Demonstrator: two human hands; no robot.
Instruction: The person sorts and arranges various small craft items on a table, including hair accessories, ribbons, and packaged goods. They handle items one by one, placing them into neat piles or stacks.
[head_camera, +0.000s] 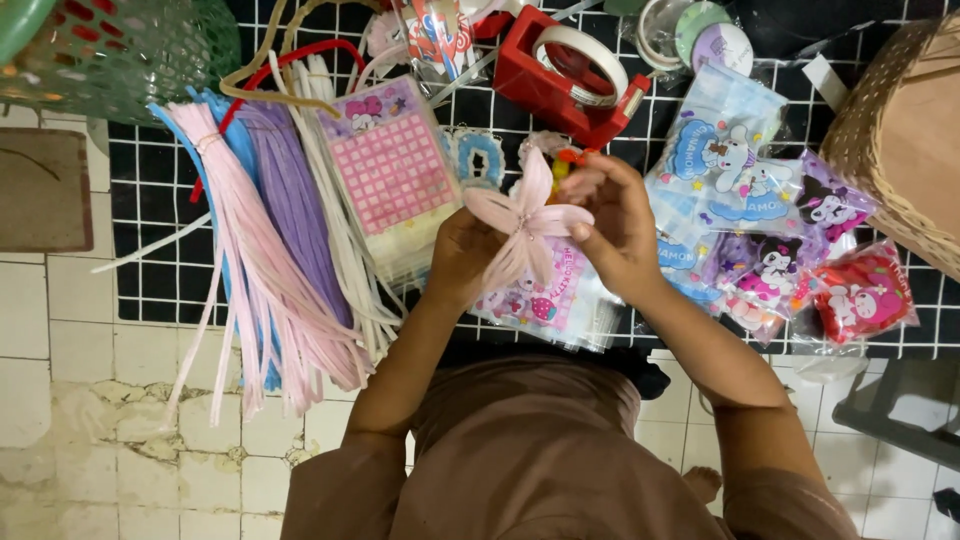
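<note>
Black grid mat (160, 290): both hands (465, 255) (615, 235) hold one pink flower (527, 222).

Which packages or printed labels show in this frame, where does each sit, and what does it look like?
Pink grid packet: left of the hands, rectangular, clear-wrapped.
Blue cartoon packets: right of the hands, pale blue.
Purple packet: further right.
Red packet: far right.
Strawberry-print packet: beneath the hands, clear and pink.

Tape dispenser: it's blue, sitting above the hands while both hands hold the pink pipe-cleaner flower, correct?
Not quite. The head view shows the tape dispenser is red, not blue. The rest stands: it sits above the hands, and the left hand and right hand both hold the pink pipe-cleaner flower.
</note>
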